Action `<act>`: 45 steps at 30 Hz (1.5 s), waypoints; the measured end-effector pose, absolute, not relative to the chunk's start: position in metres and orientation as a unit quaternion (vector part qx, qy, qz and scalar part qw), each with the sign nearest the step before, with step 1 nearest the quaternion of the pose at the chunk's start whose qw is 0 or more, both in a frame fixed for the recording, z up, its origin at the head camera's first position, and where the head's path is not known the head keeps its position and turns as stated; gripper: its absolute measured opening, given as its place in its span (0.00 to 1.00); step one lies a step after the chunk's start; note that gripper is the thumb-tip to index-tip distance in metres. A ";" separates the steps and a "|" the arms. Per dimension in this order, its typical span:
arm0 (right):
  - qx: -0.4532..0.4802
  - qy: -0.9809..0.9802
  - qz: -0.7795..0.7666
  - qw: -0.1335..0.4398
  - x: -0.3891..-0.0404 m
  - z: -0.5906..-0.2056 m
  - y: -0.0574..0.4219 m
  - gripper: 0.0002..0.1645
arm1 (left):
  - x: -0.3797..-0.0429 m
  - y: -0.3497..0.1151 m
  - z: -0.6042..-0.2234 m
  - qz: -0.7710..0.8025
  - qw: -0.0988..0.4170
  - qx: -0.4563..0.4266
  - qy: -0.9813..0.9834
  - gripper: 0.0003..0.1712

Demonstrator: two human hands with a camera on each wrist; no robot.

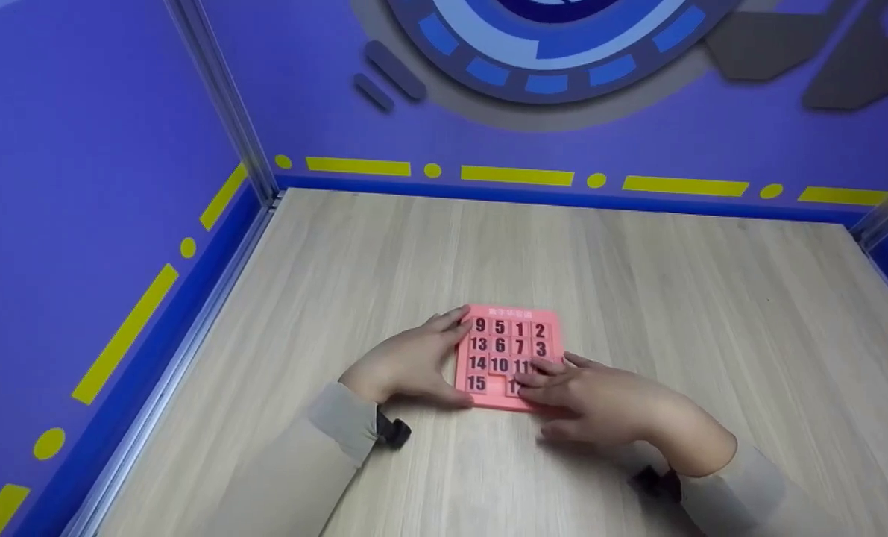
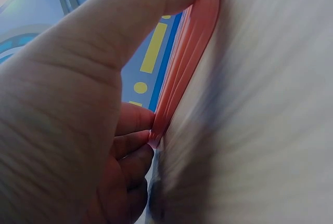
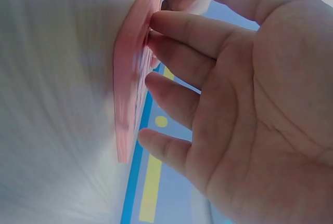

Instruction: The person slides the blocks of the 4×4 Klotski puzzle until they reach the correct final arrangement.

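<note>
A pink sliding number puzzle (image 1: 544, 316) lies flat on the wooden table. Its rows read 9 5 1 2, then 13 6 7 3, then 14 10 11; 15 starts the bottom row, with a gap beside it. My left hand (image 1: 410, 364) grips the puzzle's left side, thumb at the near corner and fingers at the far one. In the left wrist view the thumb and fingertips meet the pink edge (image 2: 192, 42). Over the lower right tiles, my right hand (image 1: 608, 403) rests extended fingertips, hiding some numbers. The right wrist view shows its fingers (image 3: 177, 99) spread along the puzzle's face.
Pale wood tabletop (image 1: 384, 253) surrounds the puzzle. A blue-purple wall panel (image 1: 324, 134) with yellow dashes stands behind, and another wall (image 1: 101, 224) rises on the left along a metal rail (image 1: 183, 350). Dark straps (image 1: 393, 431) sit at both wrists.
</note>
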State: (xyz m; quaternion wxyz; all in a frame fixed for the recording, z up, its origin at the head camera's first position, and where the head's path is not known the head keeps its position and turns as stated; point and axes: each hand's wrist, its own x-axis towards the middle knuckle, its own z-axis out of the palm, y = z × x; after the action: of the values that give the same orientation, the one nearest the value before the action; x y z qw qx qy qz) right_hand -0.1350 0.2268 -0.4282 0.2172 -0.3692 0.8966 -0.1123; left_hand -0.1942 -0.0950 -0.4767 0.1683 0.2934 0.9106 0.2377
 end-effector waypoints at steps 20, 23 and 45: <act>-0.417 0.896 -0.088 0.123 -0.141 -0.424 0.222 0.31 | -0.200 -0.089 -0.474 0.227 0.165 0.290 0.915 0.74; -0.419 0.894 -0.092 0.133 -0.142 -0.426 0.212 0.34 | -0.200 -0.089 -0.477 0.228 0.166 0.296 0.913 0.74; -0.418 0.875 -0.113 0.216 -0.151 -0.434 0.190 0.43 | -0.196 -0.095 -0.477 0.230 0.165 0.297 0.912 0.73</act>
State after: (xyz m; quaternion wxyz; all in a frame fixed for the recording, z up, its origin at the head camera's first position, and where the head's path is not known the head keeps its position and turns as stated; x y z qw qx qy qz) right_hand -0.1506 0.1900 -0.4344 0.2156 -0.4175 0.8754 -0.1133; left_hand -0.1961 -0.0953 -0.4769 0.1652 0.2968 0.9119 0.2302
